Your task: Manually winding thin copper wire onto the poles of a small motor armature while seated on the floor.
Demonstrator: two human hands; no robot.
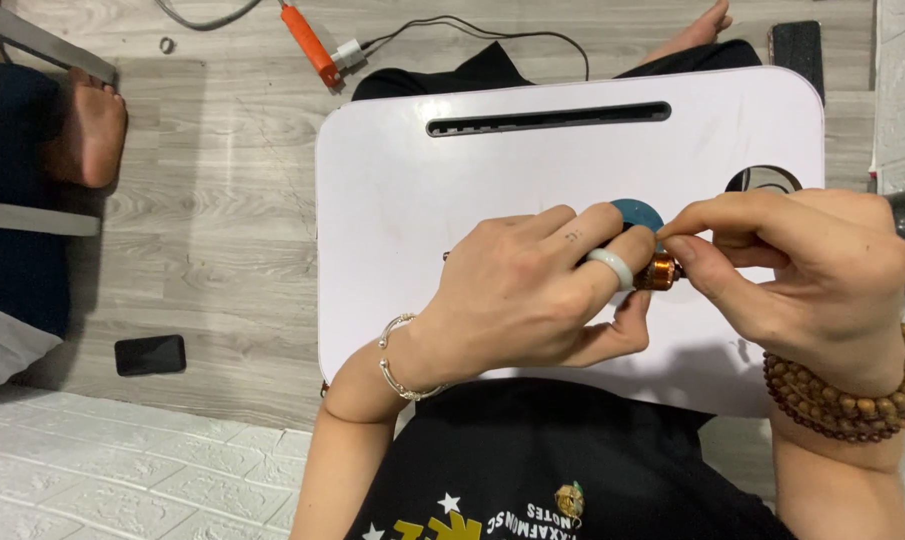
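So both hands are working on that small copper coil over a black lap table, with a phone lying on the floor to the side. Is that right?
Not quite: the lap table is white, not black, as the head view shows. The rest holds: the left hand and right hand meet at the small copper coil, and a phone lies on the floor.

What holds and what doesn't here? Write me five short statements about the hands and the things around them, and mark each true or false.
1. The left hand holds a small copper-wound coil. True.
2. The right hand lies flat on the floor. False: its fingertips pinch at the end of the coil.
3. The work is done over a white lap tray. True.
4. A dark phone lies on the tray. False: it lies on the wooden floor to the left.
5. The left hand wears no ring. False: a pale ring sits on one finger.
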